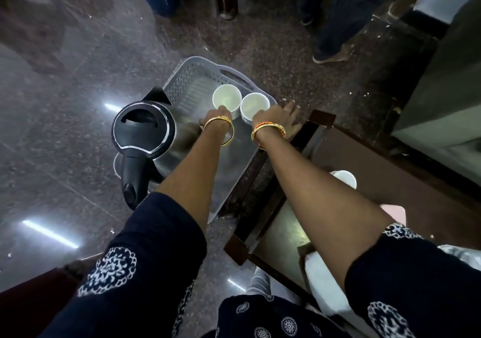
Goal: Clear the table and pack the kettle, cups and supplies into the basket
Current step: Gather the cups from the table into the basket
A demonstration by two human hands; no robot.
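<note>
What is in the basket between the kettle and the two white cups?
Nothing but bare basket floor and the left hand reaching to the left cup. The kettle stands left; the other cup sits right. Head view shows it.

basket (182,77): on floor, left of table (390,181)
kettle (145,134): at basket's left edge
two cups (226,98) (254,104): side by side inside basket, near its right edge

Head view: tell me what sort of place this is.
Probably an office or institutional room, not a kitchen. The grey basket with the electric kettle and two white cups sits on a polished stone floor beside a low brown table, with other people's legs nearby.
</note>
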